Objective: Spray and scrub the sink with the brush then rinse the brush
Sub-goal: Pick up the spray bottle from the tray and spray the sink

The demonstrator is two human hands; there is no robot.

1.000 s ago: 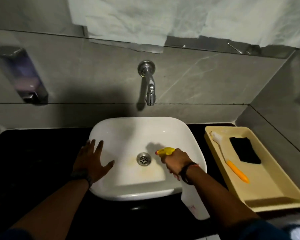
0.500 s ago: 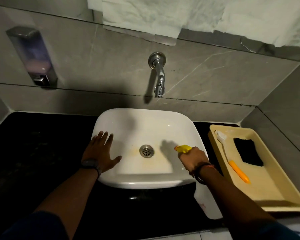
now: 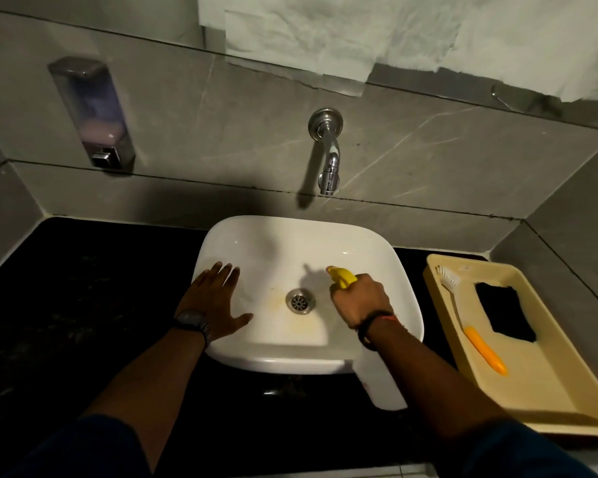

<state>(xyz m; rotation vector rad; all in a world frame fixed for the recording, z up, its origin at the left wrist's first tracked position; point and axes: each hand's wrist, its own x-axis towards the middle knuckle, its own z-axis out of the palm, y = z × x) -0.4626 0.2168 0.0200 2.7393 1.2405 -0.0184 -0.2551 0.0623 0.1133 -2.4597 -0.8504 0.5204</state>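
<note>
A white sink (image 3: 283, 243) sits on a black counter, with yellowish stains around its metal drain (image 3: 300, 301). My right hand (image 3: 359, 300) grips a spray bottle (image 3: 340, 277) over the right side of the basin; its yellow nozzle points left and its white body hangs down under my wrist. My left hand (image 3: 214, 301) lies flat with spread fingers on the sink's left rim. The brush (image 3: 471, 319), with white bristles and an orange handle, lies in a cream tray (image 3: 549, 384) to the right of the sink.
A chrome tap (image 3: 329, 157) juts from the grey tiled wall above the sink. A soap dispenser (image 3: 92, 113) hangs on the wall at left. A black scrub pad (image 3: 504, 312) lies in the tray beside the brush. The black counter (image 3: 83, 305) stretches left.
My right hand with the spray bottle shifted right, then back toward the drain. My left hand stayed on the left rim. The camera view swung left and tilted up.
</note>
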